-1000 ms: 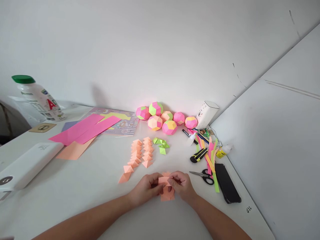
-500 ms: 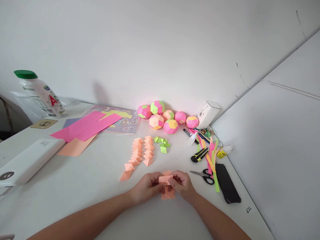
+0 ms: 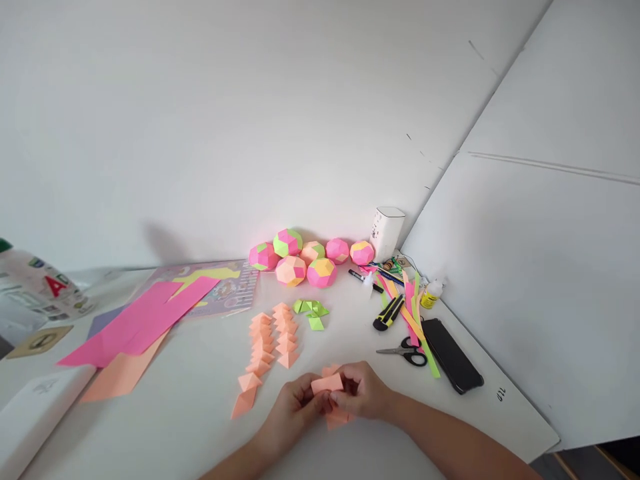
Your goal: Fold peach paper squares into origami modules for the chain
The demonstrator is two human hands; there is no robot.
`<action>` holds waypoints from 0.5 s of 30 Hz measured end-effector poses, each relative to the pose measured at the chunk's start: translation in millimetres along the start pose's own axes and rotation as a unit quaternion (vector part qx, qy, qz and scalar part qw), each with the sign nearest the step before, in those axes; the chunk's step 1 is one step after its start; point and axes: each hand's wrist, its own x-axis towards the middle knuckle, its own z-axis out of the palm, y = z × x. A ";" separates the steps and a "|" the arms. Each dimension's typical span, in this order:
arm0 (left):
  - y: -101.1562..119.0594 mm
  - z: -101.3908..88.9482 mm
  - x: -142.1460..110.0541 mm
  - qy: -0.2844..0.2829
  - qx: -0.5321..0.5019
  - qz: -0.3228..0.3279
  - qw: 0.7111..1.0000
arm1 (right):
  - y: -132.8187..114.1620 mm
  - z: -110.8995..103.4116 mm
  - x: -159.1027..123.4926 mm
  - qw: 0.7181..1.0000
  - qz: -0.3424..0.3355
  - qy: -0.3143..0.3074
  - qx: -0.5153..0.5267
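Note:
Between my two hands is a small folded piece of peach paper (image 3: 327,383), held up over the table. My left hand (image 3: 299,403) pinches its left end, and my right hand (image 3: 361,390) pinches the right end with thumb and fingers. Under the hands lie more peach paper pieces (image 3: 338,419), partly hidden. To the left, two rows of folded peach paper units (image 3: 261,350) stand overlapped on the table. Beside them sit several folded green paper units (image 3: 314,310).
Several faceted paper balls (image 3: 291,271) line the wall. At right are scissors (image 3: 409,352), a box cutter (image 3: 389,313), paper strips (image 3: 413,303), a glue bottle (image 3: 431,293) and a black phone (image 3: 453,355). Pink paper sheets (image 3: 145,320) and a white box-like device (image 3: 47,417) lie left.
The view has swung to the right and tilted, so everything sits lower and further left. Both hands still hold the peach paper, its right end now slightly raised.

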 end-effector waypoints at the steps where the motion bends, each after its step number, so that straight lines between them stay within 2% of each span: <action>1: -1.6 0.1 0.3 0.000 0.006 0.001 1.000 | 0.8 0.4 -0.2 1.000 -0.002 0.000 -0.011; 8: -1.6 3.9 0.2 0.029 0.101 -0.002 0.995 | 3.6 3.2 -0.3 1.000 -0.023 0.000 -0.020; 15: 6.6 4.7 -1.1 0.021 0.068 -0.025 0.997 | -3.5 3.1 0.6 1.000 -0.017 0.004 -0.016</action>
